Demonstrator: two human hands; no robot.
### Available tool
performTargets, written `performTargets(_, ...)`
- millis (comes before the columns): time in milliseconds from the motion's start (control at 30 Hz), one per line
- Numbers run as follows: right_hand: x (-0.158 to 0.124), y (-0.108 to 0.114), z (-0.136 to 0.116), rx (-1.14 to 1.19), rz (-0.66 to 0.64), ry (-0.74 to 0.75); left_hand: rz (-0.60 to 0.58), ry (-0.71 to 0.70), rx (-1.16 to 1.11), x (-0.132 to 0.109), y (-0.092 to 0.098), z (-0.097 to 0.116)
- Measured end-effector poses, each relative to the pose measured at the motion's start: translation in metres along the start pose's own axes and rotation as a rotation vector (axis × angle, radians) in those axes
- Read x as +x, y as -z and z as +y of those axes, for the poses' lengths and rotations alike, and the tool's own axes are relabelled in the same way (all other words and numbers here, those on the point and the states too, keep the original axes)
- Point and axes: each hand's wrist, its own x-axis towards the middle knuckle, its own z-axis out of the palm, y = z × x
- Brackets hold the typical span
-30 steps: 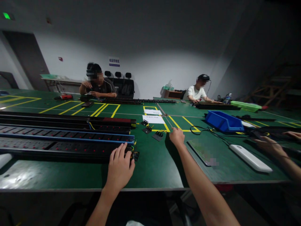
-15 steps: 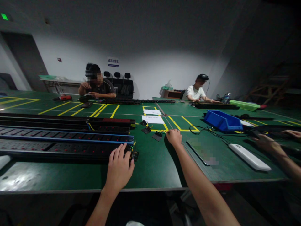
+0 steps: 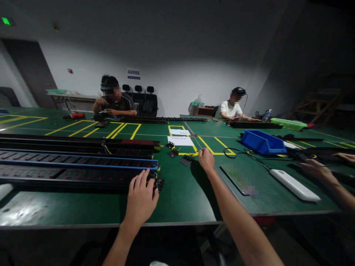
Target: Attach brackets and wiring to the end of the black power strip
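My left hand (image 3: pixel 142 195) lies palm down over the right end of the nearest black power strip (image 3: pixel 91 177), its fingers stretched out along the edge. Green and yellow wires and a small black end piece (image 3: pixel 160 184) show just past its fingertips. My right hand (image 3: pixel 206 160) is closed in a pinch above the table. Whatever is between its fingers is hidden. Left of it lie small black brackets (image 3: pixel 185 160) with yellow wires at their backs. A second strip with a blue edge (image 3: pixel 138 164) lies behind the nearest one.
On the right are a phone (image 3: pixel 235 179), a white power bank (image 3: pixel 294 184) with a cable, and a blue bin (image 3: pixel 263 142). A neighbour's hands (image 3: pixel 318 171) work at the right edge. Two people sit across the table. White paper sheets (image 3: pixel 179 140) lie beyond the brackets.
My right hand has risen slightly from the table, away from the yellow wire near the brackets, and its shadow has spread leftward. My left hand stays on the strip's end.
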Motion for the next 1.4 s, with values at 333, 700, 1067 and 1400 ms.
performTargets(333, 0.017, -0.009, 0.009, 0.904, 0.022, -0.273, 0.002, 0.004, -0.006, -0.001, 0.000, 0.001)
performTargets(700, 0.007, -0.001, -0.005, 0.972, -0.047, -0.257, 0.014, 0.005, -0.015, -0.001, -0.001, 0.000)
performTargets(1067, -0.004, 0.017, -0.016, 1.223, -0.409, -0.395, -0.015, 0.008, 0.001, -0.001, 0.001, 0.001)
performTargets(1400, -0.015, 0.019, -0.025, 1.327, -0.612, -0.396, -0.018, 0.007, 0.003, -0.001, 0.001, 0.001)
